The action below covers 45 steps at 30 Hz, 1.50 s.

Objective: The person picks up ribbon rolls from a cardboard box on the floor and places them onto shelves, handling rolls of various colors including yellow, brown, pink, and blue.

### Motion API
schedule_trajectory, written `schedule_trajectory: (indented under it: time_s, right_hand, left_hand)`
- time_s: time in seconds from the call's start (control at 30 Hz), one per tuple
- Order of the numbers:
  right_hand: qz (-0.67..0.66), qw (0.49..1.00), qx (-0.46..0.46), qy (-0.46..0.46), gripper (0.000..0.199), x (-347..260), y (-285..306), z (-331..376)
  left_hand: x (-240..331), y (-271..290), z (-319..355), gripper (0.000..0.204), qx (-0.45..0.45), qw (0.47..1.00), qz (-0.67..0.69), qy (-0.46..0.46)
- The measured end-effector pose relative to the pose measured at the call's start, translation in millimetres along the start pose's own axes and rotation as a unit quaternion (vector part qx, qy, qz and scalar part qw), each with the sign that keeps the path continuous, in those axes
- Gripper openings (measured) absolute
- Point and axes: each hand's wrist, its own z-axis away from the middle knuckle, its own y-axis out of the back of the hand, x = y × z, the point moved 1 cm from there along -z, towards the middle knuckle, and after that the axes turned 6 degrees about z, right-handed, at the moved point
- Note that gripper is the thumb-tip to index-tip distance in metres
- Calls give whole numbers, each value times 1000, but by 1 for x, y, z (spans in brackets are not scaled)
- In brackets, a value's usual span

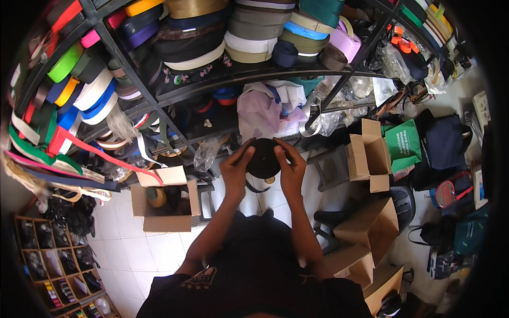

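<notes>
The person's black shirt [254, 270] fills the near middle, cut off by the lower edge. Ahead of it, the left hand [235, 168] and the right hand [292, 167] clamp a black roll [263, 159] from opposite sides, thumbs near its rim; it is held up in front of the shelf. The fingers behind it are hidden, and a pale curved thing just below it may be part of something on the floor; I can't say.

White floor [122, 233] tiles show widest to the left, with a narrower strip between the legs of the stools. On that left side an open box [164, 223] stands beside a grey stool [204, 199]. The right side is tighter: cartons [366, 228] crowd against a black chair [405, 209], with a green bag [403, 146] and other bags farther out.

Beyond the hands runs the dark shelf [212, 87], its edge bowed by the lens, packed with tape rolls [254, 32]. Crumpled lilac plastic [260, 114] spills over its lower front. A red strap [111, 153] trails toward the left box. The compartmented rack [40, 233] at lower left fades into the black rim, its contents mostly unclear.
</notes>
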Motion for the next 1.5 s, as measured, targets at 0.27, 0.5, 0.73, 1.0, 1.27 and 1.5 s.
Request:
schedule_trajectory:
  time_s: [0.27, 0.5, 0.73, 1.0, 1.27, 1.5]
  right_hand:
    - [41, 990, 134, -2, 30, 12, -62, 14]
    - [-13, 992, -12, -124, 24, 38, -77, 31]
    - [25, 993, -105, -58, 22, 28, -110, 33]
    - [121, 991, 20, -54, 27, 25, -140, 46]
    - [32, 989, -118, -84, 36, 38, -140, 43]
    - [75, 996, 43, -3, 25, 38, -160, 46]
  left_hand:
    - [3, 19, -12, 43, -40, 999, 9, 13]
    - [14, 87, -26, 38, -15, 999, -23, 16]
    - [25, 114, -28, 33, -43, 995, 11, 85]
    - [25, 129, -26, 38, 59, 995, 18, 73]
    - [36, 145, -39, 27, 60, 994, -74, -47]
    - [19, 143, -40, 32, 24, 990, -116, -70]
